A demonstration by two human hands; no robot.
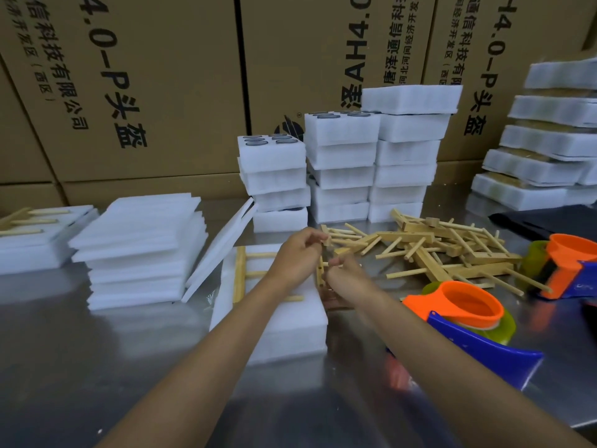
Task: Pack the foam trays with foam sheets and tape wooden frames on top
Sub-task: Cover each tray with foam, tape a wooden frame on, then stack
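As I work: both hands at tray's right edge
Left hand (298, 250): pinching wooden frame (320, 270)
Right hand (342, 270): pinching same frame, nearer
Frame axis: upright beside foam tray (290, 324)

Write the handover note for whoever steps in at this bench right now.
Left hand and right hand: both pinch a wooden frame at the right edge of the foam tray in front; the exact grip is hard to make out.
One wooden frame already lies on that tray's left side; no tape visible on it.
Spare frames are piled to the right, foam sheets stacked left, tape dispenser at right.
Finished trays stacked far right.
Left: seat the second frame, tape both.
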